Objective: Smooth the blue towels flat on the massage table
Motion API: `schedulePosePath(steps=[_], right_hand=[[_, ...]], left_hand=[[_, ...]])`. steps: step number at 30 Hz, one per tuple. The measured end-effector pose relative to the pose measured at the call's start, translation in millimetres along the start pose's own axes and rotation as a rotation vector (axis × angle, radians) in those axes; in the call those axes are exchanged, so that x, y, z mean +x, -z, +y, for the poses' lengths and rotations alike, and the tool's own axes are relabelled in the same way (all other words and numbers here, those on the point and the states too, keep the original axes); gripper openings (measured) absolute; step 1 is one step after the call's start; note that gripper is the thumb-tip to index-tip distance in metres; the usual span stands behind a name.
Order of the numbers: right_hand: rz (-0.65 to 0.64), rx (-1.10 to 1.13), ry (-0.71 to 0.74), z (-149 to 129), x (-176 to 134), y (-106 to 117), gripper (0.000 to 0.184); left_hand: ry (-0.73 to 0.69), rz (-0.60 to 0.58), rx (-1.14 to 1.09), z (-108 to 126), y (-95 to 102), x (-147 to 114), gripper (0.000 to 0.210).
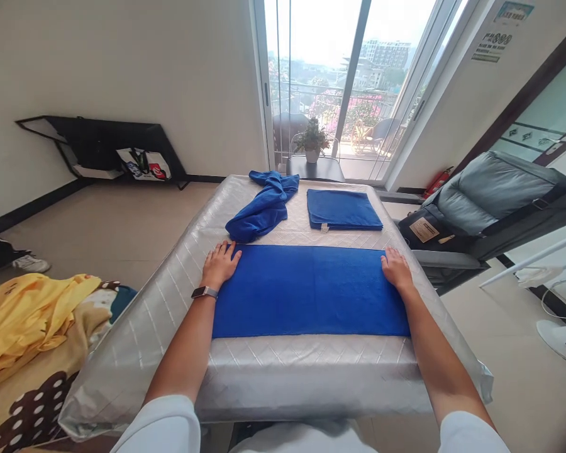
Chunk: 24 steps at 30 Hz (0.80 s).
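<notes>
A blue towel (311, 292) lies flat as a long rectangle across the table, its long side facing me. My left hand (221, 264) rests on its far left corner, fingers spread and pointing away. On the far right corner lies my right hand (396, 267), fingers stretched out over the edge. Beyond the left hand is a crumpled blue towel (264, 207), its near end close to the flat one. A folded stack of blue towels (343, 209) with a small white tag sits at the back right of the table.
The table wears a silvery quilted cover (179, 321). A grey recliner (490, 195) with a black bag (429, 229) stands close on the right. Yellow bedding (38, 321) lies at the left. Behind the table, a potted plant (312, 141) stands on a chair by the glass door.
</notes>
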State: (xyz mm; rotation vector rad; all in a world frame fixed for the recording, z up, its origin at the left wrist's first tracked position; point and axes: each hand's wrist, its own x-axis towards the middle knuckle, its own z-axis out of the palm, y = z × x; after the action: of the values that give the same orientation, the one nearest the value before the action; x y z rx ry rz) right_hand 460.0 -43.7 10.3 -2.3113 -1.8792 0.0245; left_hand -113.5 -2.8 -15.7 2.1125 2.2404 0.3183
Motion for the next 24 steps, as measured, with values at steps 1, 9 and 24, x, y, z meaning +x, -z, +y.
schedulePosePath(steps=[1, 9, 24], right_hand=[[0.009, 0.017, 0.037, -11, -3, 3, 0.061], [-0.077, 0.151, 0.489, -155, -25, 1, 0.063], [-0.164, 0.101, 0.485, -202, -28, -41, 0.063]], left_hand=[[0.004, 0.036, -0.001, 1, 1.8, -2, 0.066], [-0.350, 0.186, -0.069, 108, 19.3, -22, 0.054], [-0.499, -0.062, -0.103, 206, -40.4, -22, 0.066]])
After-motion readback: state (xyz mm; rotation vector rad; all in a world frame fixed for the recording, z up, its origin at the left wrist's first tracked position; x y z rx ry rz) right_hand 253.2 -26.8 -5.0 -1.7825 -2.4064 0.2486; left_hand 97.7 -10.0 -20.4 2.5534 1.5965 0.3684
